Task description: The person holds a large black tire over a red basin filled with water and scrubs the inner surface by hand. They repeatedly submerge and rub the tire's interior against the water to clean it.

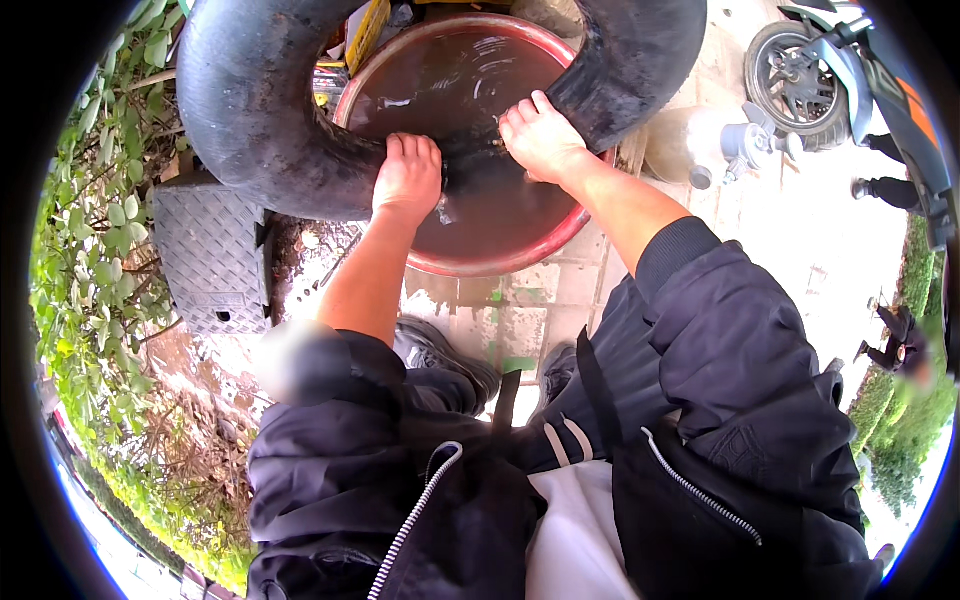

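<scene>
A large black rubber inner tube (247, 105) is inflated and leans over a round red-rimmed basin (517, 264) of murky brown water. The near stretch of the tube dips into the water, where its outline blurs. My left hand (409, 171) grips the tube at the left of the submerged stretch, knuckles up. On the right, my right hand (541, 139) is closed on the tube, its thumb mostly hidden. A small brass-coloured valve stem (495, 142) shows beside the right fingers. Ripples mark the water near the far rim.
A black tread-plate plastic ramp (210, 251) lies left of the basin, beside leafy bushes (112, 217). Yellow boxes (366, 34) stand behind the tube. To the right are a metal tank with a grey fitting (682, 146) and a scooter wheel (795, 79). A person (896, 337) is farther off.
</scene>
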`<action>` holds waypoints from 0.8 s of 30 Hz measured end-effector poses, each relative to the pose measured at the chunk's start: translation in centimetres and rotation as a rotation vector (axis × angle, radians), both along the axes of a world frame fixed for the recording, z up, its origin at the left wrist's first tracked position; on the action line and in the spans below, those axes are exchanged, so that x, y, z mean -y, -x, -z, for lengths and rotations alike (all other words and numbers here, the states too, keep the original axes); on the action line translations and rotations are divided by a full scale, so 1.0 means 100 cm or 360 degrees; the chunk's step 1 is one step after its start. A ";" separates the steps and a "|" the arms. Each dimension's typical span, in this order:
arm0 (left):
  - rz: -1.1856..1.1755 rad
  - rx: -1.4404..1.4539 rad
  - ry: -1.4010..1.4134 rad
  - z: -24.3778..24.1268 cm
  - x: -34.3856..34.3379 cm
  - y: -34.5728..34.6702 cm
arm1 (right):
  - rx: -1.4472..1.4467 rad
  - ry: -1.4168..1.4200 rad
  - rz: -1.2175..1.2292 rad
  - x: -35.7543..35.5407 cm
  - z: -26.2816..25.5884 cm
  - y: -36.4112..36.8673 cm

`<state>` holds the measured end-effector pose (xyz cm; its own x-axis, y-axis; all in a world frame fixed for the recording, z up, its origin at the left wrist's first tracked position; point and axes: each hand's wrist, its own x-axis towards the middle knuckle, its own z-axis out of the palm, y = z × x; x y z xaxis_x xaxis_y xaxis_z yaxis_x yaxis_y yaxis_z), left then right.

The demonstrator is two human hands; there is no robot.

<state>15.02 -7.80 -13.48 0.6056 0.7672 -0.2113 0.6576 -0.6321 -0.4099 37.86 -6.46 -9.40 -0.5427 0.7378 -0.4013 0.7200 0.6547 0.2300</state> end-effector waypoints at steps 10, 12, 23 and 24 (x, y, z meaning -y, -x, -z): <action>-0.0038 -0.0030 0.0047 -0.022 0.012 -0.002 | 0.0053 -0.0050 0.0005 0.012 -0.014 -0.001; -0.0059 -0.0017 0.0086 -0.028 0.013 -0.004 | 0.0066 -0.0047 0.0016 0.012 -0.022 -0.003; -0.0187 0.0162 0.0350 -0.067 0.018 -0.015 | 0.0240 0.0102 0.0027 0.007 -0.080 -0.016; -0.0185 0.0095 0.0346 -0.071 0.019 -0.014 | 0.0278 0.0117 0.0019 0.006 -0.085 -0.018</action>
<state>16.45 -9.66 -6.36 0.5325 0.7727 -0.3455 0.7497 -0.6200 -0.2311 39.62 -7.08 -0.88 -0.4514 0.7090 -0.5417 0.6812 0.6660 0.3041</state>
